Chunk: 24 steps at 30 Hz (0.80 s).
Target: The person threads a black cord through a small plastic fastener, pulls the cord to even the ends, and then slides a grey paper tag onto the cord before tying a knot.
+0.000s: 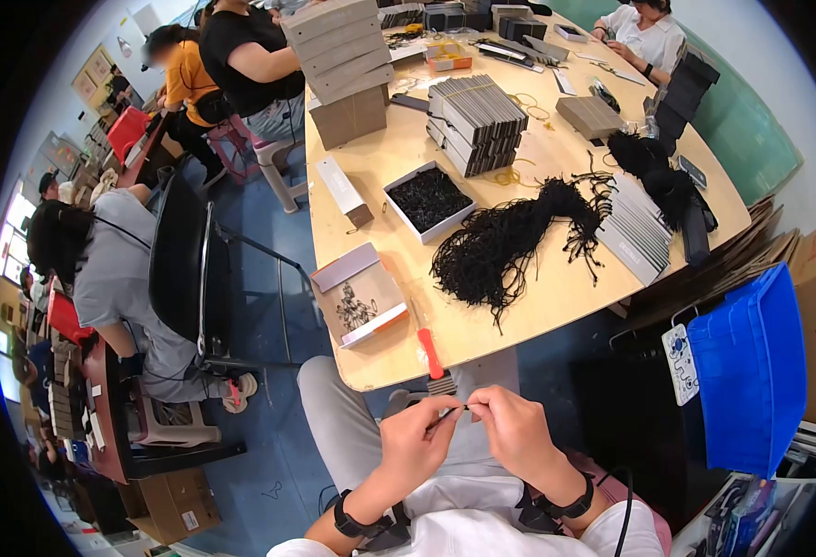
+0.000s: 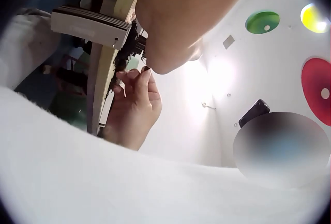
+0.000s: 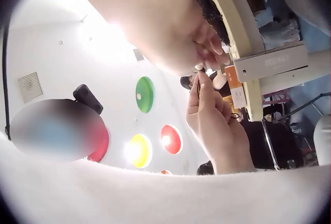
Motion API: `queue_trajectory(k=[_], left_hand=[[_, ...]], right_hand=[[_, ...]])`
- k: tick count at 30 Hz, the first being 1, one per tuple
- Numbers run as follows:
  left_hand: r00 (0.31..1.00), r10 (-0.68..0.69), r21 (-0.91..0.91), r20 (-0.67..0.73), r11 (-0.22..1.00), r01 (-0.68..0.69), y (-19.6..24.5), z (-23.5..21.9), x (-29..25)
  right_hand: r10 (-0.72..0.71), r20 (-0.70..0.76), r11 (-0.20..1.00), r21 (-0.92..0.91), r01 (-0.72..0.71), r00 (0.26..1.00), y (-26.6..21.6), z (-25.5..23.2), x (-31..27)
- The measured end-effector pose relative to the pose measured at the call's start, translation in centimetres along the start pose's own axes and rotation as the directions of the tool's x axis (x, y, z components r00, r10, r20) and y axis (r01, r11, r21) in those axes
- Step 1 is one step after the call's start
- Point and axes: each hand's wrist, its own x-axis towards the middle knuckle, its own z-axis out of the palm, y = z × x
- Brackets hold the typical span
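Note:
Above the lap in the head view, the left hand [image 1: 417, 436] and right hand [image 1: 517, 432] meet at the fingertips. Both pinch a thin black cord [image 1: 466, 408] between thumb and finger. In the right wrist view the left hand [image 3: 220, 131] has the cord's small loop [image 3: 235, 115] sticking out beside its fingers. The left wrist view shows the right hand [image 2: 135, 105] with a dark bit at its fingertips. What the cord ends look like between the fingertips is too small to tell.
On the table [image 1: 380, 367] are an open box of metal clips [image 1: 357, 306], a box of black pieces [image 1: 429, 197], a black cord bundle [image 1: 510, 241], grey card stacks [image 1: 477, 121] and a red item [image 1: 429, 353] at the near edge. A blue bin [image 1: 751, 371] stands right.

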Motion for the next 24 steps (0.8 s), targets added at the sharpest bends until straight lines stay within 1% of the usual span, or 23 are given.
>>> queue_trajectory(k=[1, 2, 3, 4, 5, 6, 8, 9, 11, 12, 14, 18, 20, 24], left_hand=[[0.960, -0.265, -0.237, 0.087, 0.931, 0.278, 0.0, -0.1, -0.2], [0.847, -0.478, -0.425, 0.230, 0.734, 0.530, 0.1, -0.3, -0.3], [0.848, -0.479, -0.426, 0.228, 0.734, 0.529, 0.2, -0.7, 0.1], [0.723, -0.558, -0.554, 0.406, 0.479, 0.681, 0.4, -1.4, 0.7], [0.581, -0.563, -0.602, 0.588, 0.176, 0.779, 0.4, -1.9, 1.0], [0.581, -0.565, -0.602, 0.586, 0.176, 0.779, 0.1, -2.1, 1.0], [0.495, -0.487, -0.604, 0.719, -0.087, 0.792, -0.7, -2.0, 0.9], [0.495, -0.488, -0.604, 0.719, -0.086, 0.793, -0.8, -2.0, 0.9], [0.483, -0.496, -0.614, 0.722, -0.136, 0.778, -0.8, -1.9, 0.8], [0.483, -0.496, -0.614, 0.722, -0.136, 0.778, -0.7, -1.8, 0.8], [0.504, -0.512, -0.637, 0.696, -0.115, 0.762, -0.6, -1.6, 0.8], [0.512, -0.564, -0.659, 0.648, -0.078, 0.748, -0.4, -1.4, 0.7], [0.504, -0.596, -0.655, 0.625, -0.050, 0.754, -0.2, -1.2, 0.7], [0.523, -0.600, -0.664, 0.606, -0.018, 0.748, -0.1, -0.9, 0.3]], right_hand=[[-0.044, -0.002, 0.999, -0.030, 0.044, 0.999, 0.2, 0.1, 0.0], [-0.089, -0.003, 0.994, -0.060, 0.089, 0.996, 0.4, 0.2, 0.1], [-0.090, -0.001, 0.994, -0.060, 0.090, 0.996, 0.3, 0.2, 0.2], [-0.130, -0.009, 0.990, -0.057, 0.129, 0.992, 0.3, 0.1, 0.3], [-0.168, -0.017, 0.985, -0.053, 0.167, 0.986, 0.3, 0.1, 0.4], [-0.169, -0.016, 0.985, -0.051, 0.168, 0.985, 0.3, 0.2, 0.5], [-0.256, -0.083, 0.965, -0.079, 0.250, 0.963, 0.6, 0.5, 0.6], [-0.255, -0.084, 0.965, -0.079, 0.249, 0.963, 0.7, 0.5, 0.5], [-0.286, -0.090, 0.954, -0.118, 0.275, 0.954, 0.8, 0.5, 0.4], [-0.286, -0.090, 0.954, -0.118, 0.275, 0.954, 0.9, 0.6, 0.4], [-0.290, -0.089, 0.953, -0.119, 0.279, 0.953, 1.1, 0.7, 0.3], [-0.266, -0.076, 0.963, -0.061, 0.261, 0.961, 1.1, 0.6, 0.4], [-0.292, -0.105, 0.956, -0.070, 0.286, 0.950, 1.4, 0.7, 0.4], [-0.328, -0.077, 0.940, -0.129, 0.317, 0.942, 1.9, 0.4, 0.5]])
